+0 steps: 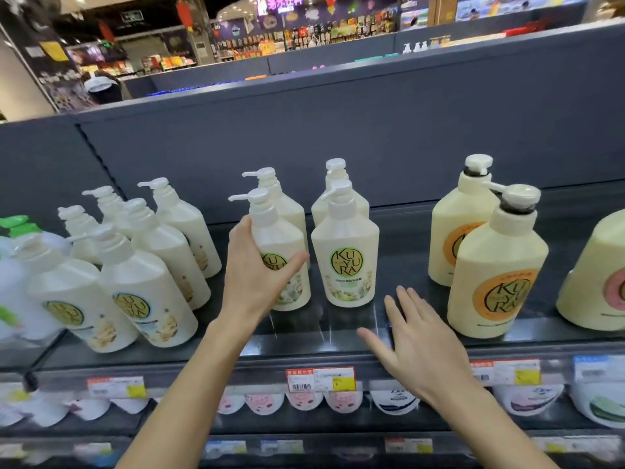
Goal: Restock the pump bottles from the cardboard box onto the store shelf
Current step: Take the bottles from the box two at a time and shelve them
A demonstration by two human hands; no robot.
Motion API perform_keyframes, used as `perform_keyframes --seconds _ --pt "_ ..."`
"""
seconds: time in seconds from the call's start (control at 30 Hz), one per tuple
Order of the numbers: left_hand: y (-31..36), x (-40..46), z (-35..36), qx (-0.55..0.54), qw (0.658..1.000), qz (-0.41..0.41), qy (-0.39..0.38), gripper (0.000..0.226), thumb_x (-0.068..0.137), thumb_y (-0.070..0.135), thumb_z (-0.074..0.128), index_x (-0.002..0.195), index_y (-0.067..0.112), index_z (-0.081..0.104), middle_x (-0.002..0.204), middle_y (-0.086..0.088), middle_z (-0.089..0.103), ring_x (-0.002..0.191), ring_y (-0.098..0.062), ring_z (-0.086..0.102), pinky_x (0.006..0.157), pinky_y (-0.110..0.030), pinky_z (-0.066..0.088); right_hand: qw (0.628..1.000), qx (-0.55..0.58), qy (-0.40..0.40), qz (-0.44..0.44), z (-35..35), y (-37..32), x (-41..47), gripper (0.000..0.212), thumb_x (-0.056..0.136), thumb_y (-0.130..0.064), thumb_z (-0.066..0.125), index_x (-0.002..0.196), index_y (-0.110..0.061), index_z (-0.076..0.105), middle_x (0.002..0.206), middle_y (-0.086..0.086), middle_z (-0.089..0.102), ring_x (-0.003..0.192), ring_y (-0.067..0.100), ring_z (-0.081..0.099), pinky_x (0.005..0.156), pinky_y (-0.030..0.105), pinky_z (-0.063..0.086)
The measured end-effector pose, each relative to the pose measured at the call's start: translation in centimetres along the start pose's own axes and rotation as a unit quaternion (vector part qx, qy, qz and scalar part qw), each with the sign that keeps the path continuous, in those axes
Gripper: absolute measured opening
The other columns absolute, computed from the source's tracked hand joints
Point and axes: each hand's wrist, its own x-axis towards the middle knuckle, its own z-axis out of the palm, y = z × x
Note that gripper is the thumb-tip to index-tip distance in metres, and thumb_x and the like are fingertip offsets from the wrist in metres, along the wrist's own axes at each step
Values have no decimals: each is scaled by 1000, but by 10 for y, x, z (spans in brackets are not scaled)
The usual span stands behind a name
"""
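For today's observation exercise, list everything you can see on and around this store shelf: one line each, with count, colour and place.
Green-label pump bottles: four, cream, shelf centre, two rows.
Blue-label pump bottles: about six, cream, shelf left.
Orange-label pump bottles: two, pale yellow, shelf right.
Pink-label bottle: one, pale yellow, far right, cut off.
Shelf: one, dark grey.
Price tags: several, red, white and yellow, on the shelf's front edge.
Refill pouches: a row, mostly white, lower shelf.
Left hand: gripping the front-left green-label bottle.
Right hand: open, over the shelf's front edge.
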Motion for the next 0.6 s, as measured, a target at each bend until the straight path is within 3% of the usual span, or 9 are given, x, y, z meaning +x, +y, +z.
perform_keyframes --seconds 0.07,0.13,0.23,0.33,0.37,0.43,0.5,0.6 --pt "1 -4 -3 58 998 -9 13 108 61 64 80 145 19 30 143 -2 43 133 -19 40 111 -44 37 1000 -2 5 5 2 2 1 96 86 -73 3 149 -9 36 158 15 28 148 26 23 119 36 16" --pt "7 -16 -7 124 992 4 34 115 67 64 75 151 7 20 155 -13 30 144 -25 26 118 -43 26 1000 1 1 -1 3 5 3 97 85 -72 1 149 -7 36 158 16 28 147 28 22 119 38 17" --pt "9 -49 -16 200 971 113 61 84 84 47 70 144 -2 37 151 -20 37 142 -29 33 117 -41 29 999 24 -21 -14 -2 5 6 93 88 -74 6 152 -9 27 161 13 20 150 25 13 120 36 12" --pt "4 -89 -30 248 949 192 18 47 89 30 66 122 -3 60 134 -19 56 129 -32 51 106 -44 42 993 105 58 -15 -9 -1 1 77 91 -64 38 141 -6 45 145 15 47 137 28 38 109 39 35" --pt "3 -104 -38 268 944 193 0 40 91 28 64 117 -2 64 132 -18 59 127 -32 53 106 -44 42 982 156 103 -19 -10 -8 -5 67 91 -57 48 134 -6 51 134 13 56 126 28 47 99 38 42" --pt "1 -133 -54 296 939 170 -31 37 92 30 61 115 1 66 131 -15 61 129 -30 52 108 -43 41 951 257 167 -34 -12 -27 -22 54 93 -49 55 127 -7 55 120 9 61 113 25 52 86 31 41" --pt "-3 -159 -77 333 934 114 -65 43 93 38 57 119 4 66 133 -12 61 131 -27 51 107 -44 41 933 318 149 -79 -6 -60 -40 54 91 -49 52 127 -9 56 120 6 61 113 21 52 87 25 37" --pt "-17 -198 -111 373 921 50 -98 51 93 46 50 122 6 64 135 -12 59 130 -26 51 105 -39 40 924 344 57 -158 13 -112 -67 57 92 -55 47 129 -12 54 123 2 60 116 18 50 91 21 35"
